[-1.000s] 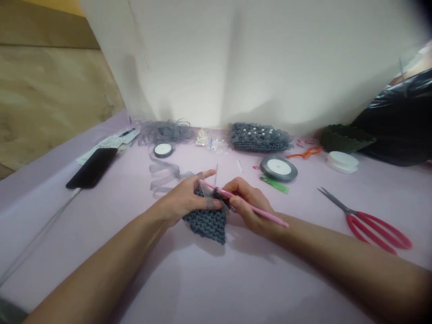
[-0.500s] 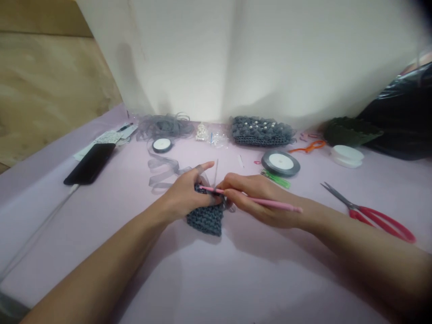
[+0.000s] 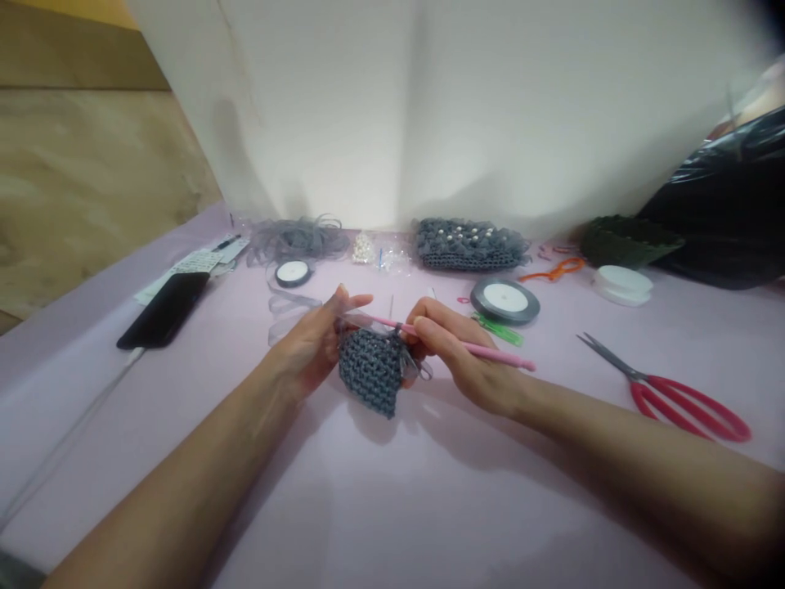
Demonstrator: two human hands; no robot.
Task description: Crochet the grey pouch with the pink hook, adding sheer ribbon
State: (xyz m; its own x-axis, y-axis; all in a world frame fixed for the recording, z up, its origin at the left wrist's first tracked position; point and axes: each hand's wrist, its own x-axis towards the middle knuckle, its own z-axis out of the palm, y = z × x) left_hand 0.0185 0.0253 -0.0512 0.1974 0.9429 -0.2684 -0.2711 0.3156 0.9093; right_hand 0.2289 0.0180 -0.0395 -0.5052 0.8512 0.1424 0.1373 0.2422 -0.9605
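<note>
A pink crochet hook [image 3: 496, 355] lies in my right hand [image 3: 463, 348], its fingers closed around the shaft. The hook reaches left across the top edge of a grey-blue crocheted piece [image 3: 371, 372]. My left hand [image 3: 310, 343] holds that piece at its left side, thumb and index finger raised above it; some of its fingers are hidden behind the work. Sheer grey ribbon [image 3: 288, 307] trails on the table behind my left hand. A small ribbon loop [image 3: 424, 370] hangs at the right edge of the piece, close to my right fingers.
Red-handled scissors [image 3: 675, 397] lie on the right. Behind my hands are a grey ribbon spool [image 3: 506, 301], a green clip [image 3: 500, 330], a beaded crocheted piece [image 3: 469, 244], pearl beads [image 3: 365, 248] and white spools [image 3: 622, 285]. A phone [image 3: 165, 311] with a cable is on the left.
My left thumb has lifted off the front of the crocheted piece, and more of its surface shows. The hook has risen slightly and now lies along the top edge.
</note>
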